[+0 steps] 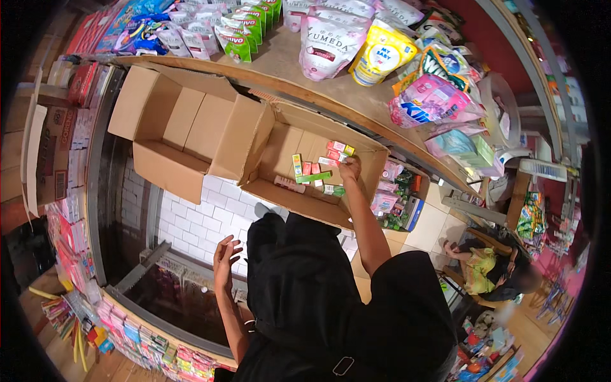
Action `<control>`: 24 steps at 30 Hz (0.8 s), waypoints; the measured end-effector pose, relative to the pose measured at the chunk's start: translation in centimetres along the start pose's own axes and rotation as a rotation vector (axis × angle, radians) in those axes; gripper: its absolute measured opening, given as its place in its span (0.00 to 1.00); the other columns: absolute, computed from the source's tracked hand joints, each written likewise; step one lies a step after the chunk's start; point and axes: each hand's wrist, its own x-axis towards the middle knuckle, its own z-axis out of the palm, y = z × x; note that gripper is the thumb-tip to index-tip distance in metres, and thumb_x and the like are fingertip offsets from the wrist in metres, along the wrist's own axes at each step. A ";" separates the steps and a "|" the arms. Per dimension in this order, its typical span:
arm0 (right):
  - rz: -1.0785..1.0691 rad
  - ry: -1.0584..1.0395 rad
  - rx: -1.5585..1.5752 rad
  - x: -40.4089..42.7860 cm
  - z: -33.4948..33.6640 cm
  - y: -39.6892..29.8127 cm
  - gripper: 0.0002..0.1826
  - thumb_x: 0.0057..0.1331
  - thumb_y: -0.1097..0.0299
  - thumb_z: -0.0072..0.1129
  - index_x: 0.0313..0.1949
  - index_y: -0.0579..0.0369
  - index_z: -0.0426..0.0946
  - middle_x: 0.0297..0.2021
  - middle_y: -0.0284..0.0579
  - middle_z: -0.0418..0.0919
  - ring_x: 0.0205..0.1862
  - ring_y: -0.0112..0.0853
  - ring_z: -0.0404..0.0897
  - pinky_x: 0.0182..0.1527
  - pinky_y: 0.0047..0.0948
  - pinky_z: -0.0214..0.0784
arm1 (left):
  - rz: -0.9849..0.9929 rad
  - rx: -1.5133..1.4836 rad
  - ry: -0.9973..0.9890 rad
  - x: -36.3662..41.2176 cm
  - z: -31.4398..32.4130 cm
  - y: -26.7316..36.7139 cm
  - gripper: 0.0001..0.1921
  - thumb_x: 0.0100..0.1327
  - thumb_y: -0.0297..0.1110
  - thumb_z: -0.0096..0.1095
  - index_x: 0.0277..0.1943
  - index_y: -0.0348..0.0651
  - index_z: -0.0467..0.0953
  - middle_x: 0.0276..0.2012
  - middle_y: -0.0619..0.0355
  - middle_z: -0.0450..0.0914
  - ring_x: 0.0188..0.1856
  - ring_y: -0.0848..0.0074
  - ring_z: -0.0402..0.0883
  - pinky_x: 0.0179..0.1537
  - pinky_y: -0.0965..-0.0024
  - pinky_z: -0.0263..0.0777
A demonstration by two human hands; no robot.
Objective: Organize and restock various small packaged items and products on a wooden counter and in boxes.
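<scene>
My right hand [351, 169] reaches into an open cardboard box [267, 186], its fingers at the small red and white cartons; whether they grip one cannot be told. Several small cartons lie on the box's bottom: a yellow and white one [297, 164], a long green one [313, 177], a green and white one [334, 190]. A white and reddish tube-like pack [289, 184] lies along the near wall. My left hand [226, 260] hangs over the white tiled floor with its fingers apart and nothing in it.
A second open cardboard box [186, 119] adjoins on the left. Beyond stands a wooden shelf [281, 71] with refill pouches [329, 45]. To the right is a crate of pink and green packs [386, 200]. A seated person [487, 272] is at the far right. A glass-topped counter frame [167, 296] is at lower left.
</scene>
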 end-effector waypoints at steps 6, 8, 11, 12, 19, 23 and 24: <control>-0.203 -0.328 -0.367 -3.6 0.2 -1.8 0.19 0.48 0.72 0.67 0.42 0.45 0.77 0.46 0.48 0.76 0.51 0.45 0.76 0.57 0.40 0.68 | -0.086 -0.009 0.037 0.0 1.4 0.0 0.25 0.69 0.50 0.57 0.62 0.44 0.71 0.52 0.53 0.79 0.51 0.68 0.78 0.53 0.63 0.68; -0.503 -0.419 -0.541 -5.5 -0.2 -2.8 0.21 0.57 0.70 0.61 0.51 0.40 0.71 0.56 0.47 0.67 0.58 0.47 0.72 0.56 0.47 0.69 | -0.092 0.010 0.071 -0.7 1.1 -0.2 0.26 0.68 0.50 0.58 0.62 0.44 0.71 0.52 0.53 0.80 0.51 0.68 0.79 0.53 0.63 0.68; -0.338 -0.369 -0.723 -4.9 1.3 -0.2 0.17 0.63 0.72 0.52 0.51 0.43 0.71 0.55 0.48 0.68 0.58 0.49 0.72 0.54 0.46 0.72 | -0.085 0.047 0.042 -0.2 1.6 1.0 0.26 0.69 0.51 0.56 0.62 0.43 0.70 0.51 0.54 0.80 0.52 0.67 0.78 0.54 0.63 0.68; -0.430 -0.355 -0.751 -5.2 1.4 0.0 0.13 0.66 0.73 0.45 0.48 0.48 0.74 0.54 0.50 0.71 0.55 0.49 0.75 0.52 0.43 0.74 | -0.093 0.047 0.074 -0.6 1.6 1.4 0.26 0.70 0.50 0.56 0.62 0.42 0.70 0.51 0.54 0.80 0.51 0.68 0.78 0.53 0.64 0.68; -0.576 -0.969 -0.378 -1.7 0.7 -1.9 0.15 0.53 0.66 0.67 0.40 0.55 0.82 0.37 0.50 0.82 0.38 0.39 0.82 0.43 0.36 0.75 | -0.118 -0.021 0.108 -1.3 1.5 0.0 0.24 0.71 0.48 0.54 0.62 0.42 0.70 0.51 0.54 0.80 0.51 0.68 0.78 0.53 0.65 0.68; -0.439 -0.870 -0.330 -0.9 1.4 -1.9 0.20 0.53 0.60 0.70 0.45 0.51 0.83 0.39 0.48 0.82 0.42 0.37 0.80 0.47 0.33 0.73 | -0.119 -0.036 0.105 -0.8 2.0 -0.2 0.26 0.69 0.51 0.57 0.62 0.44 0.71 0.51 0.55 0.80 0.51 0.69 0.79 0.53 0.64 0.68; -0.433 -0.872 -0.311 -0.8 1.6 -1.9 0.20 0.55 0.61 0.69 0.47 0.52 0.82 0.40 0.47 0.83 0.44 0.36 0.80 0.50 0.33 0.72 | -0.117 -0.038 0.110 -0.9 2.2 0.0 0.26 0.69 0.51 0.57 0.62 0.44 0.71 0.51 0.55 0.80 0.51 0.69 0.79 0.53 0.64 0.68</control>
